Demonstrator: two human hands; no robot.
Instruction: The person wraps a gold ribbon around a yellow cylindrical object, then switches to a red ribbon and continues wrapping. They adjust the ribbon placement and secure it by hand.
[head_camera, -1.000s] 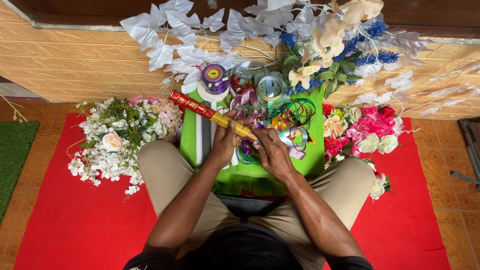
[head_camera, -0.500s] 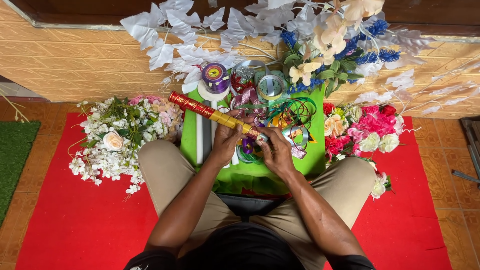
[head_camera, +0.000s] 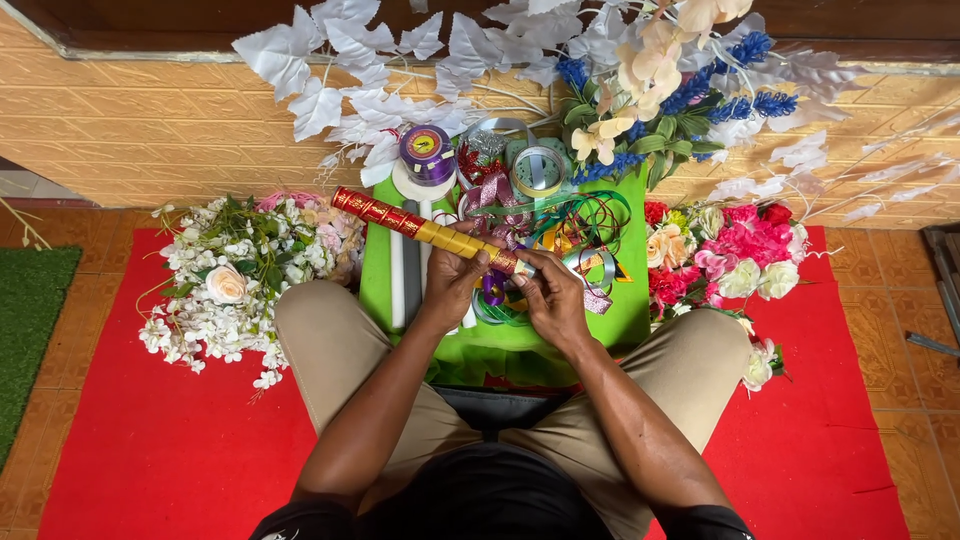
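Stick (head_camera: 420, 226) (red and gold wrapped) is lying slantwise across both hands: left hand (head_camera: 455, 283) is gripping it closed from below, right hand (head_camera: 552, 297) is pinching its near end. Ribbon spools (head_camera: 428, 152) are sitting beyond the knuckles, white flowers (head_camera: 235, 275) left.

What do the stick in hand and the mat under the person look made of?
Stick: seemingly wrapped in shiny ribbon or foil, red with gold pattern at the far end, plain gold in the middle; core hidden. Both the left hand and right hand grip it. Red mat: looks like matte felt, flat, no visible weave.
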